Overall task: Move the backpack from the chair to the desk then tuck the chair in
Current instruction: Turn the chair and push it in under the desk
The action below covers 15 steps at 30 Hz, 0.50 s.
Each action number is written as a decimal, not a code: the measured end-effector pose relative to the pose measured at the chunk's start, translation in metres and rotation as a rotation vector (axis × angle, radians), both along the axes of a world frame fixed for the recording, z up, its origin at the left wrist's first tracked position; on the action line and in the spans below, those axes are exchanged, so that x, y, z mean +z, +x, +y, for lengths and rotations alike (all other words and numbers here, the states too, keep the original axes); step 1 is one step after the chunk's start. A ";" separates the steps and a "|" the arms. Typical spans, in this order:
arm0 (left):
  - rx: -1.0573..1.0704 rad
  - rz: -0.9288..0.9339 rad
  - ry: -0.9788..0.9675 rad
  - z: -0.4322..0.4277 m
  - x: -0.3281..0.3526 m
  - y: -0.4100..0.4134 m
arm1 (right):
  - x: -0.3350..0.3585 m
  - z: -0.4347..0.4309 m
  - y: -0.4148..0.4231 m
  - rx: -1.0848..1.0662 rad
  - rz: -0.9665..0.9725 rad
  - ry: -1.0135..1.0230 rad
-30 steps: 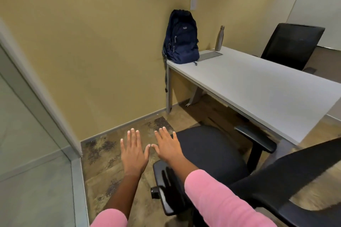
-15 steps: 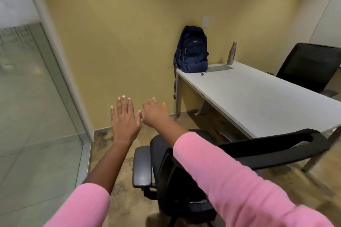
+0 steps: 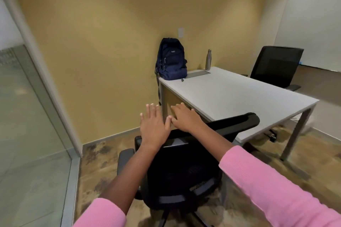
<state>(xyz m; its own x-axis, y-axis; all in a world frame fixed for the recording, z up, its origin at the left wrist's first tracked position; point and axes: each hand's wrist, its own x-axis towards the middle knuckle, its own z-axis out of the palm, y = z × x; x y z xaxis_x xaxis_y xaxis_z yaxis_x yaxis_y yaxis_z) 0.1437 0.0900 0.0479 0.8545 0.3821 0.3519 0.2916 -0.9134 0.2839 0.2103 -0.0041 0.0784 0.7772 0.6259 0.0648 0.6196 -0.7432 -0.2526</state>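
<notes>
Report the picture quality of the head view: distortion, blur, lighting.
Head view: wide-angle lens bows the glass partition frame and stretches the pink sleeve; the left hand and right hand look slightly soft; backpack and steel bottle are fairly sharp; lighting is even, with soft shadow under the desk.

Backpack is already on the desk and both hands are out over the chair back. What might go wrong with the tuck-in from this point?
1. The near chair sits angled to the desk, so its backrest end or armrest may catch the desk edge.
2. The left hand and right hand are open, not gripping; a push could swivel the chair.
3. The backpack stands at the desk's corner with a strap hanging over; a bump may topple it.
</notes>
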 end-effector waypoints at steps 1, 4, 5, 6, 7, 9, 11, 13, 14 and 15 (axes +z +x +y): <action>-0.023 0.010 -0.007 -0.009 -0.001 -0.001 | -0.002 -0.013 0.002 -0.022 0.005 0.005; -0.071 0.044 -0.021 -0.026 -0.012 -0.007 | -0.009 -0.050 0.009 -0.109 0.019 0.011; -0.077 0.066 -0.022 -0.028 -0.015 -0.009 | -0.012 -0.062 0.012 -0.146 0.026 0.014; -0.077 0.091 -0.022 -0.028 -0.018 -0.010 | -0.015 -0.073 0.014 -0.177 0.035 0.017; -0.075 0.115 -0.020 -0.027 -0.019 -0.012 | -0.018 -0.084 0.016 -0.200 0.047 0.021; -0.079 0.174 -0.004 -0.024 -0.018 -0.013 | -0.024 -0.103 0.020 -0.238 0.069 0.017; -0.082 0.188 0.019 -0.021 -0.017 -0.014 | -0.028 -0.115 0.023 -0.266 0.060 0.003; -0.080 0.136 0.041 -0.022 -0.015 -0.017 | -0.030 -0.120 0.024 -0.271 0.041 -0.011; -0.086 0.113 0.049 -0.023 -0.014 -0.019 | -0.031 -0.120 0.023 -0.271 0.036 -0.013; -0.093 0.100 0.054 -0.023 -0.013 -0.020 | -0.032 -0.119 0.021 -0.272 0.032 -0.010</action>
<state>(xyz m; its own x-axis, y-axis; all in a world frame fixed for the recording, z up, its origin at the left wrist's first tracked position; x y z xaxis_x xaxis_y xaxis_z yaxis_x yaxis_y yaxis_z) 0.1237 0.0673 0.0349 0.9172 0.2820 0.2815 0.2289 -0.9512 0.2070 0.2317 -0.1235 0.0460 0.9183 0.3946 0.0328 0.3890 -0.8837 -0.2604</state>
